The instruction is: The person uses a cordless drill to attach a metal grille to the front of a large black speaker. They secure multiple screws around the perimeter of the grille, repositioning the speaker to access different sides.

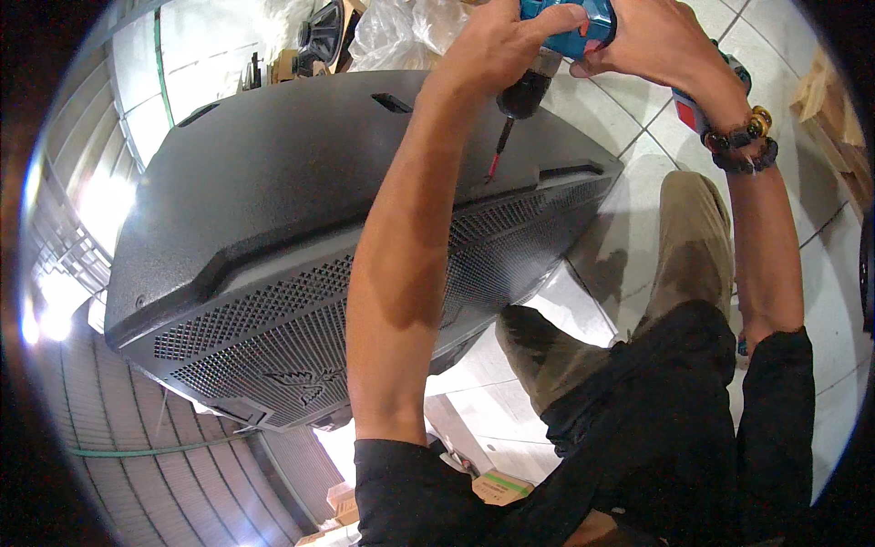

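My two hands grip a teal cordless screwdriver drill (592, 25) at the top of the head view. My left hand (497, 44) wraps its front beside the dark nose. My right hand (652, 46) closes around its rear, and a red and black part shows behind that wrist. From the nose a thin driver bit with a red tip (493, 167) points down. Its end hangs over, or touches, the front edge of a large black speaker cabinet (301, 164); I cannot tell which. A perforated metal grille (273, 346) covers the cabinet's front, partly hidden behind my left forearm.
Clear plastic bags (396, 35) and a black speaker driver (321, 36) lie beyond the cabinet. Wooden pieces (834, 118) stand at the right on white floor tiles (638, 173). A cardboard box (501, 486) sits near the bottom. My knees are beside the cabinet.
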A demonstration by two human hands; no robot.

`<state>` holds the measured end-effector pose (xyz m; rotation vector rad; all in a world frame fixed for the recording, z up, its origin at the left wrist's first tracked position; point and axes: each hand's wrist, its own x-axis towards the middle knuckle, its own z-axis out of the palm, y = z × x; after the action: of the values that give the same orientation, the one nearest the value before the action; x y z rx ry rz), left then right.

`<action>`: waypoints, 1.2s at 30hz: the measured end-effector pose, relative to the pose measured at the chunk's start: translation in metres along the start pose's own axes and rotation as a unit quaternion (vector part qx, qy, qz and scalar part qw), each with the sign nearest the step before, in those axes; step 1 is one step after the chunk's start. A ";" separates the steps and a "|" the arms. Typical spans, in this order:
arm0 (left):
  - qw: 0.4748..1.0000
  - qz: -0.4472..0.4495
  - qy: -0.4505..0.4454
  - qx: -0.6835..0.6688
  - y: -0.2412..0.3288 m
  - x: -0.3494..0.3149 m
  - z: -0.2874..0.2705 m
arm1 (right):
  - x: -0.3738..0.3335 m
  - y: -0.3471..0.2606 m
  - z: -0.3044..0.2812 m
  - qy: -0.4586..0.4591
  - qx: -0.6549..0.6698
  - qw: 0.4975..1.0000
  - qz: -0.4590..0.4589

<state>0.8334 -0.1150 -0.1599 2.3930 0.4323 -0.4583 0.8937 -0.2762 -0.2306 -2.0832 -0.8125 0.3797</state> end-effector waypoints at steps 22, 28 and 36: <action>0.993 0.114 0.027 0.003 -0.075 0.059 0.151 | -0.055 0.130 0.068 0.039 -0.153 0.985 0.071; 0.987 0.102 -0.039 -0.116 -0.121 0.102 0.197 | -0.045 0.163 0.099 -0.002 -0.151 0.985 0.086; 0.991 0.067 -0.088 -0.078 -0.151 0.118 0.211 | -0.040 0.201 0.142 0.007 -0.160 0.984 0.080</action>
<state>0.8295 -0.1210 -0.4453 2.1919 0.2180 -0.5486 0.8721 -0.3039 -0.4775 -2.4590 -0.7360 0.3366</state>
